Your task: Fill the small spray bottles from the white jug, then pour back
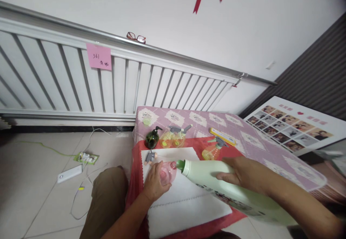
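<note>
The large green jug (204, 170) lies tipped on its side over the white mat (186, 215), its spout (180, 165) at the neck of the small pink bottle (167, 174); whether the two touch is hard to tell. The right grip (240, 174) is closed on the jug's upper side. Judging by its bulk, the jug is the heavy piece, stiff-walled and probably slippery if wet, so it is best held near its middle, where the weight balances. The pink bottle looks light, thin and easily knocked; the left grip (156, 184) is wrapped around its body, a sensible hold that leaves the neck free. A spray head (150, 157) lies just beside it. Farther back on the surface (255, 141) stand a dark pump bottle (152, 139) and yellowish spray bottles (178, 139).
</note>
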The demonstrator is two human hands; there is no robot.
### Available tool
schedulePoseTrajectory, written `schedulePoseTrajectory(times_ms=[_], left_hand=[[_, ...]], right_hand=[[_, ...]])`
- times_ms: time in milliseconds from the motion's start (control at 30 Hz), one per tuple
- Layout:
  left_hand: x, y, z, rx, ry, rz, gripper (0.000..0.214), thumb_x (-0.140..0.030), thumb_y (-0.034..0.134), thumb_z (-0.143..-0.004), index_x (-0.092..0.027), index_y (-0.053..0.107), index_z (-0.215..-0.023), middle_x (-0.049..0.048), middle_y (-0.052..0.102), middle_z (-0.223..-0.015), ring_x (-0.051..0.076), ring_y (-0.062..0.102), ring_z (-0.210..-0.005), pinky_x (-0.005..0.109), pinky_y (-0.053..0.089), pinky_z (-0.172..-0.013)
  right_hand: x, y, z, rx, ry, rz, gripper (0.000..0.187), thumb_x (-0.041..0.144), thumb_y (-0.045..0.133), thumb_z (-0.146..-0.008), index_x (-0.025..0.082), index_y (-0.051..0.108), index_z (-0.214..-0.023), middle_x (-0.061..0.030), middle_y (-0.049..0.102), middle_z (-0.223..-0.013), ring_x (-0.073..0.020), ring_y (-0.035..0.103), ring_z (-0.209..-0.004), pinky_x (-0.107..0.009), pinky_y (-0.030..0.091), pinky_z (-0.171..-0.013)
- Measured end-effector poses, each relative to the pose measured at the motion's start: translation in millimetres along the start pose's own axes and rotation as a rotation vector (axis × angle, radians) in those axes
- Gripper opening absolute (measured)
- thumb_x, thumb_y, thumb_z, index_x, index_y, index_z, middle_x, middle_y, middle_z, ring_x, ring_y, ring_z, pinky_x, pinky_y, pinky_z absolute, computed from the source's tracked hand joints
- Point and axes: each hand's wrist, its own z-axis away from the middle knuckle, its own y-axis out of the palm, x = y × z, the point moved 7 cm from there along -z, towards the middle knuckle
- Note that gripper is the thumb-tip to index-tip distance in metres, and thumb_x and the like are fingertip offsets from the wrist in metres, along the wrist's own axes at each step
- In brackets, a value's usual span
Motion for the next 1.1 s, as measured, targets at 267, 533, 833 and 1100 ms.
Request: schedulePoseTrajectory(times_ms=[267,533,833,1100], left_hand=[[-1.8,-1.0,-0.3,-0.001,0.006,0.005,0.089,-0.036,0.069,-0.063,-0.017,0.031,-0.141,0.0164,0.049,-0.135,0.034,0.046,-0.126,0.048,0.039,-0.107],[-2.3,-2.4,-0.6,-0.008,0.000,-0.004,0.090,-0.038,0.069,-0.061,-0.015,0.034,-0.140,0.0159,0.051,-0.134,0.034,0.046,-0.126,0.047,0.040,-0.106],[-3.0,-2.2,-0.7,0.010,0.003,-0.002,0.089,-0.037,0.068,-0.063,-0.016,0.031,-0.142,0.0164,0.048,-0.137,0.034,0.044,-0.129,0.049,0.038,-0.108],[-3.0,-1.5,-1.0,0.036,-0.022,-0.007,0.090,-0.038,0.068,-0.062,-0.014,0.032,-0.141,0.0164,0.048,-0.138,0.033,0.043,-0.129,0.047,0.037,-0.109]], right_hand=[[-6.9,5.0,-3.4,-0.021,-0.011,0.003,0.045,0.064,0.048,-0.083,0.021,0.060,-0.082,-0.0099,0.070,-0.083,-0.0271,0.065,-0.074,-0.033,0.042,-0.061],[-3.1,2.4,-2.3,-0.015,-0.012,0.020,0.044,0.063,0.047,-0.083,0.020,0.059,-0.082,-0.0104,0.070,-0.081,-0.0275,0.065,-0.073,-0.034,0.042,-0.062],[-7.0,5.9,-3.8,-0.020,-0.011,0.011,0.045,0.064,0.048,-0.083,0.020,0.060,-0.083,-0.0102,0.070,-0.083,-0.0265,0.065,-0.074,-0.033,0.041,-0.062],[-4.3,3.0,-2.1,-0.017,-0.008,0.003,0.041,0.061,0.050,-0.083,0.020,0.060,-0.083,-0.0095,0.070,-0.083,-0.0252,0.064,-0.073,-0.032,0.040,-0.062]])
